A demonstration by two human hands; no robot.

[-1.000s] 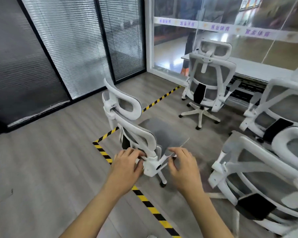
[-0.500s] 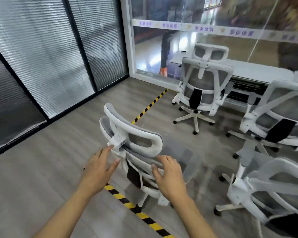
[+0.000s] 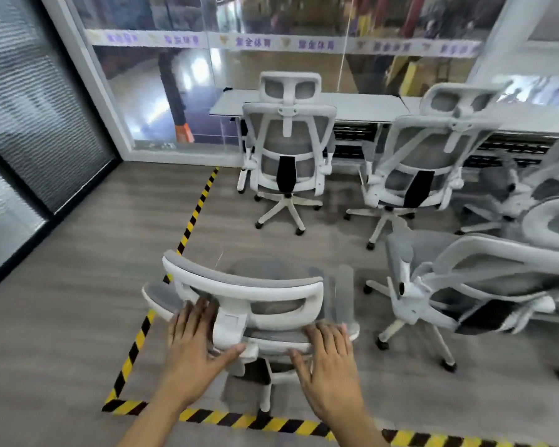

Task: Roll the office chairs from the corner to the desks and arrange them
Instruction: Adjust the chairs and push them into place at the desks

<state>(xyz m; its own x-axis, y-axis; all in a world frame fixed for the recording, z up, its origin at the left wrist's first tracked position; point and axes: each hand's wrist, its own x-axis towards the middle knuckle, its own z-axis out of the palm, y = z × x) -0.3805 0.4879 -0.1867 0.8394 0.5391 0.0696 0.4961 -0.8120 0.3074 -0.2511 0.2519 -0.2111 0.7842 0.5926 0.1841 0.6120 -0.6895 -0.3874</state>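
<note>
1. Hands. My left hand (image 3: 192, 350) and right hand (image 3: 331, 359) both lie flat against the top edge of the backrest (image 3: 271, 338) of the front chair (image 3: 255, 288). All fingers are straight and spread. Neither hand curls round anything. The left hand sits left of the headrest post, with its thumb reaching toward the post. The right hand sits near the right end of the backrest.

2. Front chair. It stands directly in front of me with its back to me and its seat pointing toward the desk (image 3: 362, 106). Its base stands just inside the corner marked by the yellow-black tape (image 3: 192, 217) on the floor (image 3: 78, 253). It is well apart from the desk.

3. Other chairs. 2 chairs stand at the desk with their backs to me: the left desk chair (image 3: 288, 146) and the right desk chair (image 3: 433, 153). A side chair (image 3: 484, 279) stands near the front chair's right, turned at an angle. 1 more chair (image 3: 549, 175) shows at the right edge, too blurred to describe.

4. Room. A glass wall (image 3: 271, 21) runs behind the desk. Blinds (image 3: 29, 101) cover the left wall.
</note>
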